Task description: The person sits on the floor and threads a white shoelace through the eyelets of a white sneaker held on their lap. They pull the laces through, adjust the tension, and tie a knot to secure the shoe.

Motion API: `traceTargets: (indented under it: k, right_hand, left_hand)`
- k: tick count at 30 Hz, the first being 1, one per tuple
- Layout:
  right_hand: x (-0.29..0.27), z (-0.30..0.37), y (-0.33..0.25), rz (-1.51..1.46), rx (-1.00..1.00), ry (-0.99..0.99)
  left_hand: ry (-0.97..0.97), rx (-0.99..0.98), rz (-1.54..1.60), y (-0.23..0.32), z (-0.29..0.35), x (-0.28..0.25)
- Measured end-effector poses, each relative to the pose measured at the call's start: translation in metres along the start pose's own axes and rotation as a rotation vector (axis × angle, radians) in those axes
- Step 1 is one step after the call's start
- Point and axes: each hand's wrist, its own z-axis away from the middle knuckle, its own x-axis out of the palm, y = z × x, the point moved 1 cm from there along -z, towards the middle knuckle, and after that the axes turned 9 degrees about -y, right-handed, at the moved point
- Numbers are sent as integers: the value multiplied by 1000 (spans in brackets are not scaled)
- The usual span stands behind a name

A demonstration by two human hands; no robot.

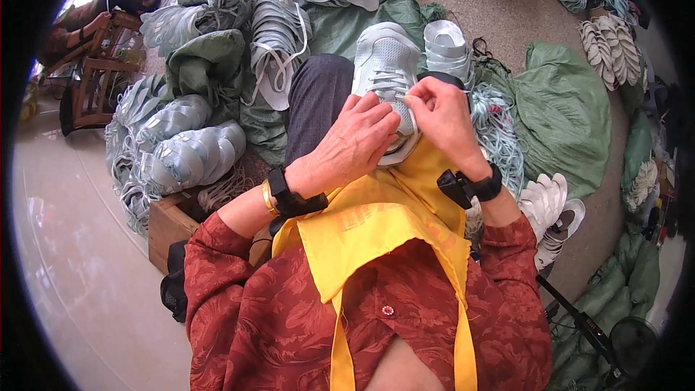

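A pale grey-blue sneaker rests on my lap, toe pointing away from me. Its light shoelace runs in rows across the upper part of the tongue. My left hand is closed over the left side of the shoe, fingers curled at the eyelets; its thumb is hidden. On the opposite side, my right hand pinches the lace between thumb and forefinger beside the eyelets. Beneath the shoe's heel lies my yellow apron.
Stacked pale shoe uppers lie at the left, near a wooden box. A bundle of light blue laces hangs by my right knee, next to a green sack. White uppers sit at the right. Another person's arm shows far left by a wooden chair.
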Motion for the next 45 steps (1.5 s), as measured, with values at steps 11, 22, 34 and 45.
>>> traceTargets:
  k: [11, 22, 34, 45]
  right_hand:
    - [-3, -5, 8, 87, -44, -16]
    - [8, -12, 23, -226, 47, -107]
    - [9, -15, 26, -567, 150, -238]
    - [7, -14, 27, -642, 167, -278]
  left_hand:
    - [62, -12, 52, 3, 4, 2]
    - [80, 11, 17, 2, 5, 4]
    - [257, -197, 95, -12, 2, -6]
    - [187, -321, 348, -35, -11, 5]
